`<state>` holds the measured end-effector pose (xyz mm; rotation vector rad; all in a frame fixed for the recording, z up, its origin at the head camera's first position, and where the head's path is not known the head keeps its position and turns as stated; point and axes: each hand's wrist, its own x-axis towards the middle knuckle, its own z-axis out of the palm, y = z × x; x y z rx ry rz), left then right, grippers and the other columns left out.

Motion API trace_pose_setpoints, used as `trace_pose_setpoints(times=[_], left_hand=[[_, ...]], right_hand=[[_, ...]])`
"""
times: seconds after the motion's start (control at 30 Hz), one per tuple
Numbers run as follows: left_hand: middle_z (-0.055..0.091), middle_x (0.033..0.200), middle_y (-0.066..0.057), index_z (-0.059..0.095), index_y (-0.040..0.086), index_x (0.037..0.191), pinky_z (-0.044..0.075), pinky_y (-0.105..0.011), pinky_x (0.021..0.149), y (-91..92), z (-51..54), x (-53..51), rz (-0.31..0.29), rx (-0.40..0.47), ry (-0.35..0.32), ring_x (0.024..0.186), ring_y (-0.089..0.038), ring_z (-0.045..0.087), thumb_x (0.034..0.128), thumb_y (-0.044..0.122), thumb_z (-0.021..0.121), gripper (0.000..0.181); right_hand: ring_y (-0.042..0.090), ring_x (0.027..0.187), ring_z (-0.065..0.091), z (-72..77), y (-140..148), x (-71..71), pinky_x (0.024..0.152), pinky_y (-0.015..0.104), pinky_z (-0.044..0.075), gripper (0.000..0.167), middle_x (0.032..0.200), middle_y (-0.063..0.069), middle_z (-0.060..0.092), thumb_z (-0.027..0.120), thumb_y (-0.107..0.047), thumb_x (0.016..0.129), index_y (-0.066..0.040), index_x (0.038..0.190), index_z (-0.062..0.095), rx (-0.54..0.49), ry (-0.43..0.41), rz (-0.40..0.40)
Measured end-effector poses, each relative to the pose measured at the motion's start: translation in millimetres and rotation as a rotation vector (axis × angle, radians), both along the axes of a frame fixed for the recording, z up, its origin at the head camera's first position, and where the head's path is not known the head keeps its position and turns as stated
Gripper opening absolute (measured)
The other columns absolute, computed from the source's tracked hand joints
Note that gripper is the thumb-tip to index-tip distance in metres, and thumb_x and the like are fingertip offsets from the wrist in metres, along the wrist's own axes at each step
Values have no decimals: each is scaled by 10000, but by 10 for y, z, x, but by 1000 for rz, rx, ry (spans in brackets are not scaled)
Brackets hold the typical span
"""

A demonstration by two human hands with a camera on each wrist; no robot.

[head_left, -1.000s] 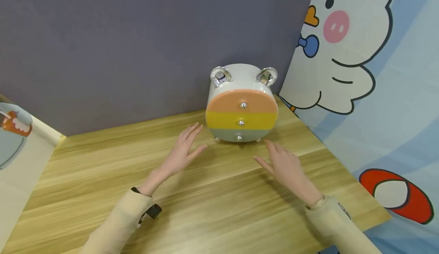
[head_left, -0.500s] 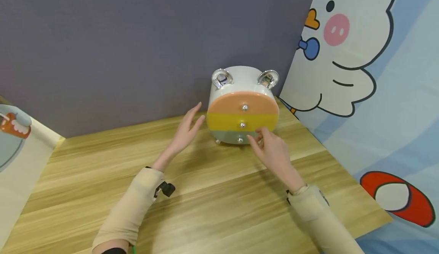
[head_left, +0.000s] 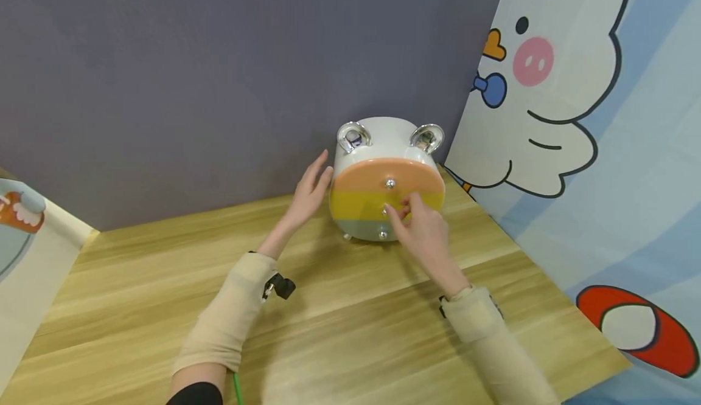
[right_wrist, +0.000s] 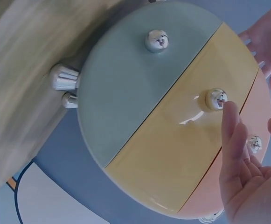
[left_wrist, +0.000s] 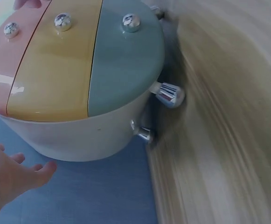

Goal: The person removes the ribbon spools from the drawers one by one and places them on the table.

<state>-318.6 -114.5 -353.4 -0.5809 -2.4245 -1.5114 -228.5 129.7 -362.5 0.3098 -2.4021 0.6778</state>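
Observation:
A small white drawer cabinet (head_left: 386,132) stands at the back of the table, with silver ears on top and short silver feet. Its rounded front has an orange drawer (head_left: 358,177), a yellow drawer (head_left: 353,205) and a grey-green drawer (head_left: 364,228), all closed, each with a silver knob. In the right wrist view, my right hand (head_left: 426,233) has its fingertips at the yellow drawer's knob (right_wrist: 216,99); the thumb stands apart, and nothing is gripped. Beside the cabinet's left side, my left hand (head_left: 308,199) is spread and holds nothing; the left wrist view shows a gap between them.
The cabinet stands on a wood-grain table (head_left: 328,332) close to a grey back panel (head_left: 219,89). A cartoon-printed wall (head_left: 575,149) borders the right side. Another printed panel (head_left: 33,271) stands at the left edge.
My right hand has moved up and left from below the cabinet's right side to the yellow drawer's knob. My left hand has risen forward to the cabinet's left side.

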Motion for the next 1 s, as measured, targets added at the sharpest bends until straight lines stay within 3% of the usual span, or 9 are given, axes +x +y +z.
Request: trace_pose_setpoints(times=[0.3, 0.5, 0.7, 0.83, 1.0], left_hand=[[234, 1664, -33, 258, 184, 1583, 186, -402, 1279, 119, 15, -198, 11, 57, -72, 1541, -228, 217, 1081, 412, 338, 557], [202, 1673, -14, 224, 188, 1591, 145, -384, 1288, 151, 42, -360, -8, 95, -106, 1553, -209, 178, 1078, 454, 302, 584], [193, 1675, 7, 188, 275, 1596, 162, -399, 1284, 140, -7, -505, -49, 107, -130, 1531, -236, 253, 1077, 472, 279, 563], [164, 1680, 28, 178, 305, 1594, 119, -431, 1287, 146, -37, -566, -85, 95, -136, 1554, -217, 173, 1073, 484, 280, 561], [133, 1686, 0, 215, 256, 1592, 94, -450, 1288, 170, -40, -591, -108, 57, -144, 1566, -204, 115, 1067, 503, 287, 585]], right_hand=[[170, 478, 568, 42, -65, -139, 402, 217, 369, 327, 805, 115, 735, 655, -335, 956, -10, 987, 635, -59, 17, -8], [230, 547, 652, 88, -98, -214, 444, 262, 437, 353, 789, 118, 748, 662, -361, 946, -8, 954, 665, -113, 39, -13], [231, 573, 694, 125, -134, -268, 470, 297, 493, 379, 764, 110, 761, 670, -390, 934, -13, 899, 690, -146, 56, -28], [226, 571, 699, 147, -144, -288, 483, 303, 523, 398, 744, 119, 760, 680, -397, 926, -5, 859, 703, -157, 65, -27], [208, 536, 680, 170, -142, -303, 459, 269, 512, 436, 704, 113, 749, 677, -435, 923, -19, 801, 713, -144, 56, -49]])
